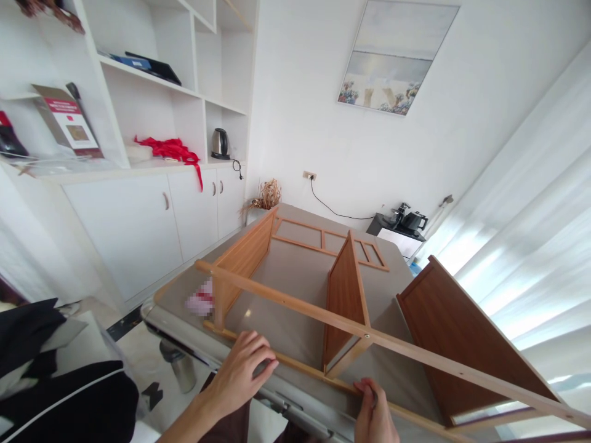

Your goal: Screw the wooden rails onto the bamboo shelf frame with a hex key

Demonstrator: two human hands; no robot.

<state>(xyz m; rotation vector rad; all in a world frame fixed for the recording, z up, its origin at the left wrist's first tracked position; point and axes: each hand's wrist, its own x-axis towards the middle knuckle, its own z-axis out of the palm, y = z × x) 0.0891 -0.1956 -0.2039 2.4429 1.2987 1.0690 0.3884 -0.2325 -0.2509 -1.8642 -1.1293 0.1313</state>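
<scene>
A partly assembled wooden shelf rack point(295, 304) lies on its side on a grey-topped table, its brown panels standing up between long light-wood rails. My left hand point(242, 372) is at the rack's near lower rail, fingers curled and the thumb and index fingertips meeting at the wood. Farther right, my right hand point(375, 413) has its fingers closed on the same rail; its lower part runs out of view. The left panel point(249, 249), middle panel point(344, 295) and right panel point(466, 338) rise from the frame, the right one tilted outward.
The table point(184, 323) has a pixelated pink item point(201, 299) at its left. White shelving holds a kettle point(220, 143) and red ribbon point(173, 149). A small cabinet point(397, 239) with another kettle stands behind. Below are a metal flask point(183, 371) and dark cloth point(87, 400).
</scene>
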